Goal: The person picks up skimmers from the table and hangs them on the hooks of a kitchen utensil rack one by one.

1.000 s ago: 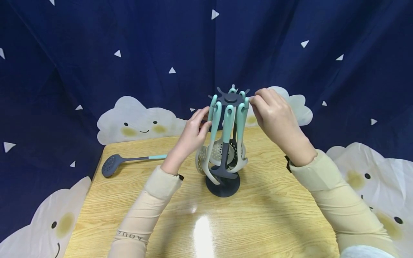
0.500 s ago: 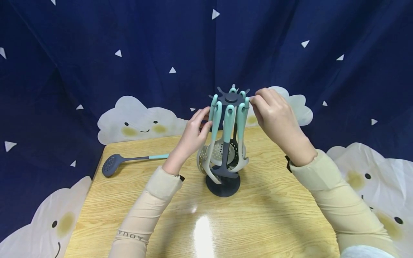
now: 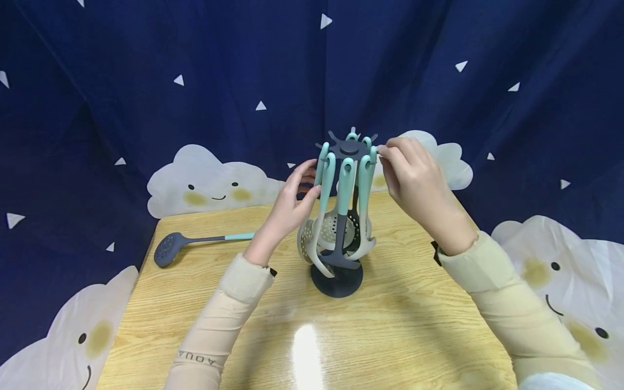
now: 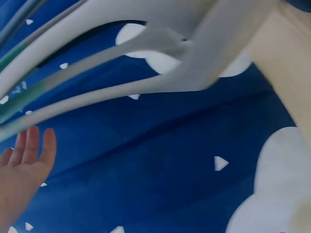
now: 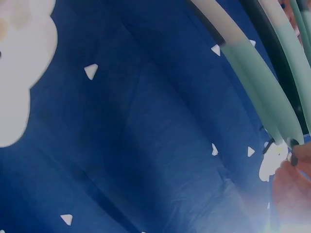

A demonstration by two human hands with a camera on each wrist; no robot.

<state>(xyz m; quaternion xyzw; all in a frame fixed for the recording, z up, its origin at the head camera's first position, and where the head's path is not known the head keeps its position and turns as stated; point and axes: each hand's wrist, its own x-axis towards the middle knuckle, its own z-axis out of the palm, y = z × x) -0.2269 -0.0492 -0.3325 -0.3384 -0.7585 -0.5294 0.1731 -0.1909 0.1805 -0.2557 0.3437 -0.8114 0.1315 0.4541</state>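
A dark rotating-style utensil rack (image 3: pixel 336 286) stands upright on the wooden table, several utensils with mint handles hanging from its hooks. Among them are a pale perforated skimmer (image 3: pixel 329 232) and a dark-headed utensil (image 3: pixel 340 259) at the front. My right hand (image 3: pixel 416 181) pinches the tip of a hook at the rack's right side; fingertips (image 5: pixel 302 155) meet there in the right wrist view. Beside the leftmost handle is my left hand (image 3: pixel 287 208), fingers loosely extended and spread. In the left wrist view its fingers (image 4: pixel 31 145) hold nothing; whether they touch a handle is unclear.
A dark slotted spoon (image 3: pixel 169 249) with a mint handle lies on the table (image 3: pixel 219 303) at the left, its handle end near my left forearm. A navy curtain (image 3: pixel 234 49) with white triangles and clouds hangs behind the table.
My left fingers have spread slightly wider beside the handle. My right hand has shifted down a little at the hook. Rack and utensils look almost unmoved.
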